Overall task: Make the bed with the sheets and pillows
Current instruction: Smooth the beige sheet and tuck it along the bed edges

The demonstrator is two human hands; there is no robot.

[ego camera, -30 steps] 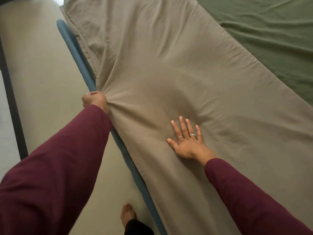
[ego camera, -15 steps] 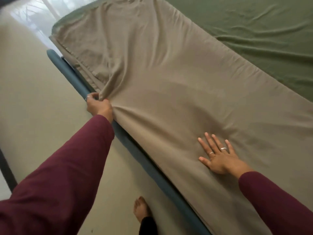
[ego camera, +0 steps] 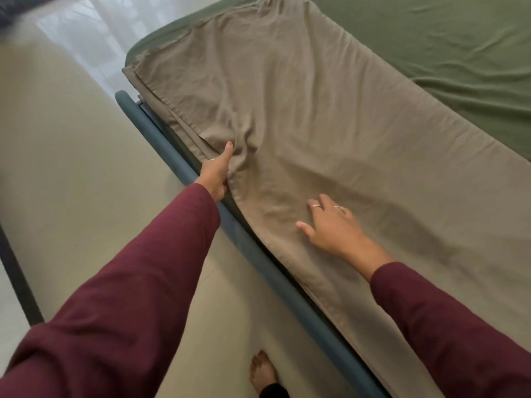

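Observation:
A folded tan sheet [ego camera: 330,133] lies in a long strip along the near side of the bed, over a green fitted sheet [ego camera: 445,44]. My left hand [ego camera: 218,170] grips the tan sheet's edge at the mattress side, thumb on top, with cloth bunched around it. My right hand [ego camera: 327,225] rests on the tan sheet a little to the right, fingers loosely bent, holding nothing. No pillows are in view.
A blue padded bed rail [ego camera: 258,254] runs diagonally under the sheet's edge. Beige floor [ego camera: 71,168] lies to the left, with a dark bar [ego camera: 17,282] at the far left. My bare foot [ego camera: 263,372] stands beside the rail.
The view has swung so the bed's far corner shows. My left hand has stretched its thumb along the bunched edge. My right hand has gone from flat to loosely bent.

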